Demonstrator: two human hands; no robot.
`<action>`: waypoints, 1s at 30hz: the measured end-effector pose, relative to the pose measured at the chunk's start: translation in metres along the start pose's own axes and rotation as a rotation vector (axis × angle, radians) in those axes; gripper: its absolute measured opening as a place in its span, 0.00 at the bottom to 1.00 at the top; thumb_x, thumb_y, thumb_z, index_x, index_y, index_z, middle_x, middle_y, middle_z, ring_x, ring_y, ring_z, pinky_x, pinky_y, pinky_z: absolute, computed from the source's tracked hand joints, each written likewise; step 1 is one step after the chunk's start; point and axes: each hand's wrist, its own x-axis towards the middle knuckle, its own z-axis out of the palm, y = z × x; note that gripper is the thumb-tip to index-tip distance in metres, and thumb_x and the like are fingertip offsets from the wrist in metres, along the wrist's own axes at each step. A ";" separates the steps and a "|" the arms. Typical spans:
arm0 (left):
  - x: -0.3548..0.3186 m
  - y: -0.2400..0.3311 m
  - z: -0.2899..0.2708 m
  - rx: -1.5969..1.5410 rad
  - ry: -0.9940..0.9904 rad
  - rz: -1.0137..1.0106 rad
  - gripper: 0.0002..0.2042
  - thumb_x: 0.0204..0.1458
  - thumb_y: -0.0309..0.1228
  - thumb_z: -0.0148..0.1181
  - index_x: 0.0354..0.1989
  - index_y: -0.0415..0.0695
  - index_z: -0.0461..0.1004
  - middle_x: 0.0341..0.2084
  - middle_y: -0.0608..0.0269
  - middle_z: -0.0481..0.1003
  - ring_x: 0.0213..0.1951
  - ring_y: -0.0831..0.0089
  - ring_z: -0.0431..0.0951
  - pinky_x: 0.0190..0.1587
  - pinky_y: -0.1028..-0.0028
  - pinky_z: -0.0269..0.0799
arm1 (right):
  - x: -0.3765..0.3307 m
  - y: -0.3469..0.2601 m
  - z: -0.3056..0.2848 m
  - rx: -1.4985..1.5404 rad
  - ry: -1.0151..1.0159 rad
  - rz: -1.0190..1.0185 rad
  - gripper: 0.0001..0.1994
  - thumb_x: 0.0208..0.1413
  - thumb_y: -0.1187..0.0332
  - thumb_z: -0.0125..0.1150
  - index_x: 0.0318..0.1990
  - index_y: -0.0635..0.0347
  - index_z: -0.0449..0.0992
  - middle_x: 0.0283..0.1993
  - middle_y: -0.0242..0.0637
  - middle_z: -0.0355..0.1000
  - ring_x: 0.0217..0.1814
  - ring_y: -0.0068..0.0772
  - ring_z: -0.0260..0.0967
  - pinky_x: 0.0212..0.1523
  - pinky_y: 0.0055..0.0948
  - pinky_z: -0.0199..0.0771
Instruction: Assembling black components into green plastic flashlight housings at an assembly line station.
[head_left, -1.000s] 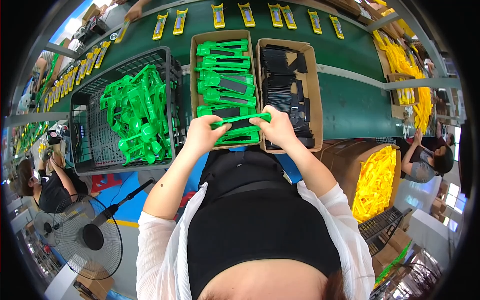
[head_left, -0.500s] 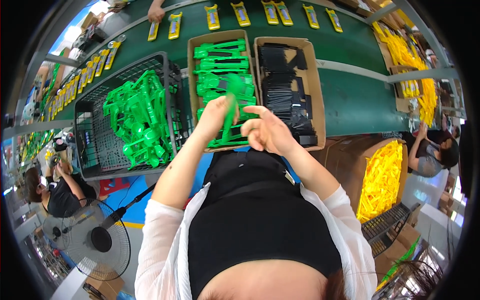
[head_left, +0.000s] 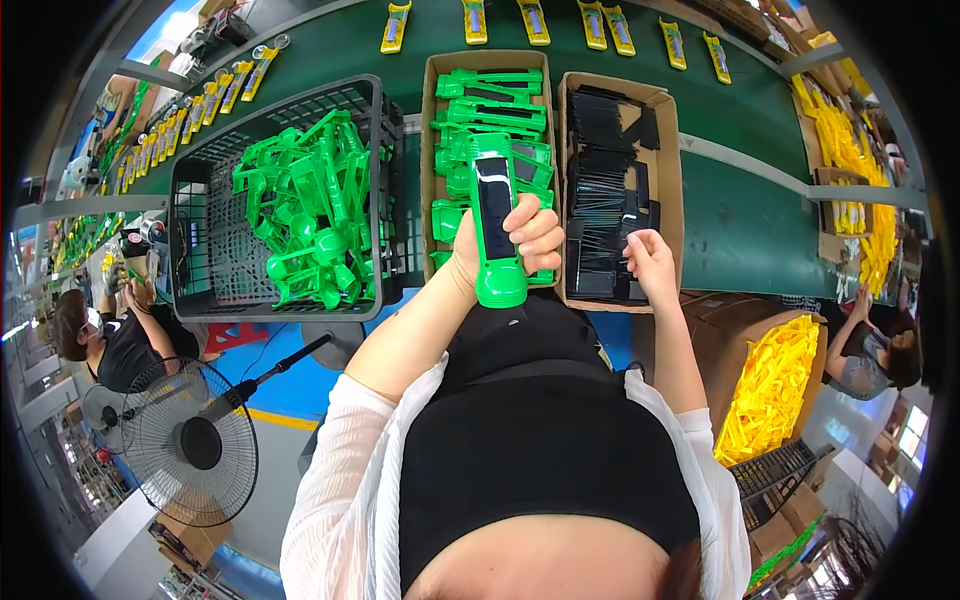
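My left hand [head_left: 535,236] is wrapped round a green plastic flashlight housing [head_left: 499,282], held upright in front of me. A dark rectangular panel [head_left: 493,202] lies in the housing's flat face. My right hand [head_left: 652,264] is over the near right part of a cardboard box [head_left: 672,190] of black flat panels [head_left: 596,170]. Its thumb and fingers are pinched together beside the panels; whatever they hold is too small to make out. Behind my left hand stands a second cardboard box [head_left: 430,120] with green housings, several with dark panels in them.
On the left, a black plastic crate [head_left: 185,250] holds loose green housings [head_left: 310,210]. Yellow flashlight-shaped pieces [head_left: 535,22] line the green table [head_left: 745,215]. A carton of yellow parts [head_left: 770,385] stands at right, a fan [head_left: 200,440] at lower left. Two people sit at either side.
The green housing, blurred before, is now steady with its panel face showing. My right hand has moved right, from beside the left hand to the black panels, and its fingers have closed.
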 end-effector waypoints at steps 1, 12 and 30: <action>-0.001 0.000 -0.003 -0.005 0.005 -0.010 0.13 0.52 0.39 0.45 0.18 0.48 0.59 0.18 0.70 0.57 0.25 0.75 0.58 0.35 0.72 0.59 | 0.001 0.002 -0.002 -0.032 -0.013 0.005 0.07 0.57 0.67 0.51 0.34 0.61 0.69 0.25 0.29 0.68 0.20 0.16 0.61 0.20 0.17 0.62; -0.058 0.025 -0.064 3.028 0.292 -0.358 0.28 0.48 0.51 0.51 0.57 0.52 0.60 0.54 0.57 0.59 0.56 0.57 0.58 0.58 0.46 0.45 | 0.039 0.028 -0.024 -1.043 0.304 -0.052 0.21 0.48 0.60 0.58 0.43 0.68 0.65 0.42 0.57 0.65 0.46 0.59 0.64 0.45 0.46 0.67; -0.220 0.116 0.022 2.939 1.339 -0.219 0.41 0.34 0.18 0.60 0.62 0.43 0.49 0.52 0.47 0.61 0.55 0.50 0.59 0.59 0.59 0.54 | 0.060 0.052 -0.026 -0.977 0.391 0.015 0.09 0.49 0.67 0.54 0.33 0.63 0.71 0.33 0.51 0.72 0.37 0.52 0.71 0.40 0.44 0.71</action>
